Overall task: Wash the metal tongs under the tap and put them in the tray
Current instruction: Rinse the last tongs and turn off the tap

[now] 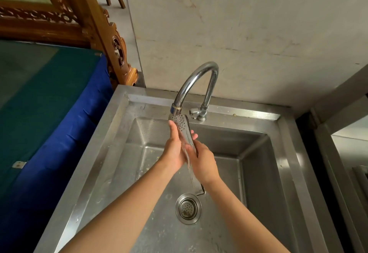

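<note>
Water (190,173) is running from the gooseneck tap (196,79) just above both hands and streaming down between them. The right hand (203,161) is gripping the metal tongs (182,126) around their middle, fingers curled over the arms, with the handle end poking out below its wrist. The left hand (175,147) is cupping the tongs' perforated head from the other side, fingertips wrapping round its far edge. The tongs are standing nearly upright, head touching the spout's mouth. Below the hands, the steel sink (286,153) is showing its drain strainer (188,208).
</note>
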`<state>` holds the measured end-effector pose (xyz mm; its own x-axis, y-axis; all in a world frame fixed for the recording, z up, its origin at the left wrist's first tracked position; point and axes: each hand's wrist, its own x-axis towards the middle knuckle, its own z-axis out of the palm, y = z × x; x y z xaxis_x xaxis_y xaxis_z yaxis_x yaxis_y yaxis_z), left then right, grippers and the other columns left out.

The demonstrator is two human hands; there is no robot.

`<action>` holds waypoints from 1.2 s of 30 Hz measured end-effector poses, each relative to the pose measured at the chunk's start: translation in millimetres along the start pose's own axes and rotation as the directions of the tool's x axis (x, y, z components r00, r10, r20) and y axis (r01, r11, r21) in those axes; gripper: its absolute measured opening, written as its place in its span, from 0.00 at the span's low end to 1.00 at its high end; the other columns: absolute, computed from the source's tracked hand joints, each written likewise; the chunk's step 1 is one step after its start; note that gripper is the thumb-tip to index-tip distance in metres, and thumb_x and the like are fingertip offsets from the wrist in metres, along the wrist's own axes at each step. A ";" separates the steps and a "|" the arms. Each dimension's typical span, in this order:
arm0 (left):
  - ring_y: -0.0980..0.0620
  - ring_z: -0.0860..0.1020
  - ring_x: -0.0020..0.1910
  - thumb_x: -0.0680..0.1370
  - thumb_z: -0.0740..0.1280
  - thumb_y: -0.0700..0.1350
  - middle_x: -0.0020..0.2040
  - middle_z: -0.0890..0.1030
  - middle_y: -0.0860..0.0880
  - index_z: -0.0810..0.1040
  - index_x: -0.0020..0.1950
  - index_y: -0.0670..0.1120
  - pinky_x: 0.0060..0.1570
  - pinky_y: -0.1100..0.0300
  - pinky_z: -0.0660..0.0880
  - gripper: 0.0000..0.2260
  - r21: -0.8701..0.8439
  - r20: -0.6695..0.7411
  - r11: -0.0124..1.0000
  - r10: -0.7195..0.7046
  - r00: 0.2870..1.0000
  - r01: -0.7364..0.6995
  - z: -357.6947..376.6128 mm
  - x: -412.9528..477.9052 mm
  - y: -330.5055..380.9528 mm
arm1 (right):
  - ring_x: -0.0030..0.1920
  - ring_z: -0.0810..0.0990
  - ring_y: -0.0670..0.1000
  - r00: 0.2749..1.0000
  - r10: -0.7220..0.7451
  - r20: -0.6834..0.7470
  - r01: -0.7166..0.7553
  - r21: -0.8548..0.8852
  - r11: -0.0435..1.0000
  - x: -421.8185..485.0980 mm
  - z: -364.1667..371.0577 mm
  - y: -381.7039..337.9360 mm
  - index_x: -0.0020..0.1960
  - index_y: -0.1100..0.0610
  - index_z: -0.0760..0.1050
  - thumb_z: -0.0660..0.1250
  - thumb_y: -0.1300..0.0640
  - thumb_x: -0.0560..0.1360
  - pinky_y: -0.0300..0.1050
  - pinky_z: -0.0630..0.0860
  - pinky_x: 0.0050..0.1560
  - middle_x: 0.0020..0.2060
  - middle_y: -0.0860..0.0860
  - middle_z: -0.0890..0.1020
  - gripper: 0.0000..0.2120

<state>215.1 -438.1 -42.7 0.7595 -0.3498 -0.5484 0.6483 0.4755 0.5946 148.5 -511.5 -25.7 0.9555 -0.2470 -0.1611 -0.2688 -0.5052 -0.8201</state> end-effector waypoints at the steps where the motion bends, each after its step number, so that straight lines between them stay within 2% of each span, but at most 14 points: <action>1: 0.52 0.79 0.55 0.59 0.62 0.71 0.57 0.78 0.46 0.69 0.66 0.46 0.52 0.53 0.76 0.43 0.005 0.008 1.000 0.012 1.000 -0.012 1.0 -1.4 0.1 | 0.50 0.78 0.55 1.000 0.011 -0.025 -0.013 -0.065 0.998 -0.6 3.5 -0.8 0.64 0.57 0.70 0.57 0.49 0.79 0.43 0.69 0.42 0.52 0.55 0.78 0.18; 3: 0.53 0.80 0.53 0.59 0.70 0.66 0.57 0.79 0.46 0.73 0.62 0.43 0.51 0.55 0.77 0.38 0.044 0.032 0.999 0.012 0.999 -0.013 -0.2 -3.3 0.2 | 0.52 0.78 0.57 0.997 0.043 -0.061 -0.051 -0.144 0.988 -2.7 10.9 -3.7 0.66 0.58 0.66 0.57 0.49 0.79 0.45 0.70 0.42 0.57 0.55 0.75 0.20; 6: 0.51 0.81 0.46 0.62 0.75 0.53 0.43 0.81 0.46 0.80 0.47 0.42 0.52 0.56 0.78 0.19 0.032 0.081 0.999 -0.023 0.996 0.021 -5.3 -7.3 1.4 | 0.52 0.78 0.56 0.996 0.019 -0.086 -0.030 -0.131 0.991 -7.7 16.2 -6.3 0.66 0.58 0.63 0.61 0.50 0.77 0.47 0.72 0.43 0.59 0.53 0.71 0.21; 9: 0.49 0.80 0.47 0.69 0.71 0.48 0.37 0.80 0.47 0.78 0.39 0.44 0.46 0.57 0.79 0.08 -0.021 0.092 1.000 -0.001 0.996 0.003 -10.2 -8.2 7.5 | 0.47 0.78 0.50 0.998 0.047 -0.048 -0.048 -0.019 0.999 -13.0 12.4 -0.3 0.58 0.56 0.66 0.66 0.50 0.74 0.45 0.74 0.43 0.51 0.49 0.75 0.17; 13: 0.52 0.81 0.40 0.75 0.65 0.41 0.34 0.79 0.49 0.77 0.36 0.44 0.59 0.49 0.73 0.08 -0.083 0.158 0.996 0.047 0.986 -0.034 -13.1 -11.6 15.3 | 0.26 0.78 0.45 0.952 0.133 0.276 -0.180 0.153 0.972 -25.9 6.4 14.5 0.43 0.53 0.67 0.62 0.53 0.76 0.45 0.78 0.35 0.33 0.51 0.80 0.06; 17: 0.51 0.81 0.38 0.70 0.69 0.42 0.36 0.82 0.48 0.81 0.36 0.45 0.57 0.48 0.76 0.03 0.054 0.210 0.998 -0.045 0.977 0.035 -7.2 -21.7 13.8 | 0.21 0.73 0.41 0.973 0.076 0.216 -0.088 0.044 0.995 -34.7 11.3 26.7 0.43 0.54 0.64 0.58 0.52 0.78 0.33 0.70 0.25 0.27 0.50 0.76 0.08; 21: 0.52 0.79 0.30 0.71 0.70 0.40 0.32 0.80 0.48 0.81 0.34 0.46 0.40 0.55 0.81 0.06 0.130 0.139 0.991 -0.037 0.990 0.019 0.3 -29.7 5.7 | 0.23 0.73 0.42 0.975 0.027 0.219 -0.055 0.121 0.991 -38.6 12.8 29.0 0.47 0.54 0.65 0.57 0.54 0.79 0.37 0.72 0.29 0.26 0.51 0.75 0.04; 24: 0.54 0.68 0.22 0.72 0.69 0.39 0.23 0.70 0.50 0.72 0.29 0.45 0.25 0.63 0.69 0.12 0.251 -0.066 0.968 0.041 0.997 -0.024 2.2 -30.4 -2.3 | 0.26 0.76 0.44 0.938 0.019 0.345 -0.086 0.179 0.980 -36.0 10.0 23.2 0.45 0.53 0.65 0.56 0.55 0.80 0.38 0.75 0.33 0.32 0.53 0.78 0.06; 26: 0.55 0.63 0.19 0.72 0.66 0.37 0.21 0.66 0.52 0.68 0.30 0.45 0.21 0.64 0.63 0.12 0.298 -0.166 0.953 0.102 0.981 -0.048 -0.4 -28.4 -1.4 | 0.34 0.77 0.42 0.878 0.028 0.478 -0.081 0.090 0.993 -26.5 0.4 19.9 0.47 0.54 0.68 0.59 0.52 0.79 0.33 0.73 0.36 0.40 0.52 0.79 0.06; 28: 0.57 0.63 0.17 0.71 0.64 0.36 0.20 0.66 0.53 0.68 0.33 0.44 0.19 0.66 0.61 0.09 0.420 -0.224 0.904 0.181 0.958 -0.073 -6.8 -27.4 3.1 | 0.47 0.78 0.45 0.839 0.033 0.543 -0.088 0.077 0.993 -12.7 -14.8 16.6 0.58 0.56 0.69 0.62 0.47 0.77 0.34 0.73 0.45 0.49 0.49 0.78 0.15; 30: 0.58 0.65 0.17 0.70 0.65 0.36 0.21 0.68 0.53 0.72 0.39 0.44 0.18 0.67 0.61 0.04 0.556 -0.218 0.827 0.238 0.946 -0.080 -12.3 -31.4 5.4 | 0.57 0.77 0.49 0.889 0.046 0.456 -0.172 0.241 0.955 2.0 -30.1 7.4 0.67 0.57 0.64 0.64 0.44 0.75 0.44 0.75 0.56 0.58 0.50 0.77 0.26; 32: 0.56 0.67 0.21 0.70 0.66 0.38 0.24 0.70 0.53 0.74 0.43 0.47 0.21 0.65 0.62 0.05 0.676 -0.151 0.729 0.276 0.949 -0.105 -15.2 -36.2 2.7 | 0.60 0.76 0.49 0.939 0.004 0.344 -0.144 0.381 0.913 19.8 -38.0 -8.7 0.70 0.55 0.61 0.65 0.41 0.72 0.46 0.74 0.61 0.62 0.51 0.74 0.32; 34: 0.55 0.68 0.22 0.68 0.64 0.39 0.25 0.72 0.53 0.74 0.43 0.50 0.23 0.63 0.64 0.07 0.751 -0.091 0.645 0.315 0.945 -0.143 -13.8 -40.5 -2.3 | 0.62 0.75 0.50 0.959 -0.036 0.281 -0.088 0.414 0.906 34.5 -33.1 -26.5 0.70 0.53 0.61 0.69 0.42 0.70 0.48 0.73 0.62 0.64 0.51 0.73 0.34; 36: 0.55 0.69 0.21 0.66 0.64 0.40 0.25 0.72 0.53 0.73 0.42 0.51 0.24 0.61 0.64 0.08 0.758 -0.084 0.632 0.340 0.937 -0.161 -11.4 -42.3 -4.9 | 0.61 0.76 0.56 0.976 -0.040 0.214 -0.068 0.474 0.878 44.4 -23.5 -41.3 0.66 0.54 0.67 0.72 0.52 0.70 0.54 0.74 0.62 0.62 0.55 0.76 0.27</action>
<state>179.2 -416.5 -29.1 0.9273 -0.0985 -0.3612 0.3273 -0.2549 0.9099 199.2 -521.1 14.0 0.9692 -0.0440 -0.2425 -0.2440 -0.0349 -0.9691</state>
